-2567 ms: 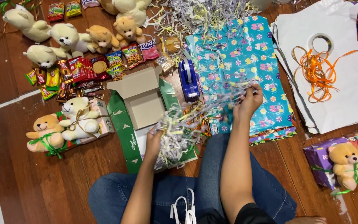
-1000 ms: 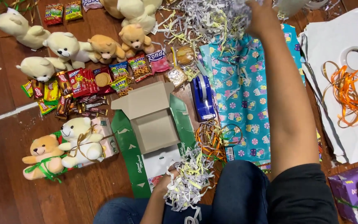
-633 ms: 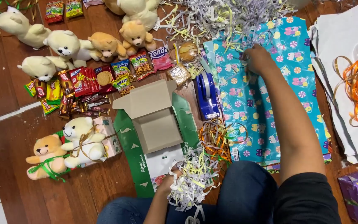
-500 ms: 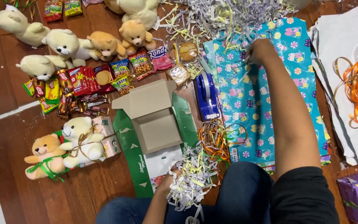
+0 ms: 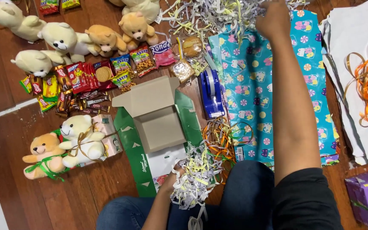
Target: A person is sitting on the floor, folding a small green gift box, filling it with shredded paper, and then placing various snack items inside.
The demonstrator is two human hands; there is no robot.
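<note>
- My left hand (image 5: 176, 175) sits low centre, just below the open box (image 5: 158, 117), fingers buried in a clump of shreds (image 5: 194, 179). It looks closed on a bunch of them, but the strips cover most of the fingers.
- That clump lies over the box's near flap and my knee; its lower edge blends into my jeans (image 5: 235, 200).
- My right hand (image 5: 273, 19) is stretched to the top edge, on the big shred pile (image 5: 218, 15). Only the back of it shows, top cut off by the frame. I can't tell if it's gripping or flat.
- My right forearm crosses the teal wrapping paper (image 5: 256, 85) and hides a strip of it.
- Tape dispenser (image 5: 211, 93), blue, lies on the paper's left edge, right of the box.
- Tangle of orange ribbon (image 5: 222, 136) between the box and the paper, partly under the shreds.
- Snack packs (image 5: 90, 76) in a row left of the box; small ones too blurred to sort.
- Plush bears (image 5: 81, 36) along the top left, some cropped by the frame. Two more bears (image 5: 64, 147) tied with ribbon, lower left.
- White sheet (image 5: 354, 64) far right, with orange ribbon loops on it, cut off at the edge.
- Purple box (image 5: 365, 200) bottom right, only partly in frame.
</note>
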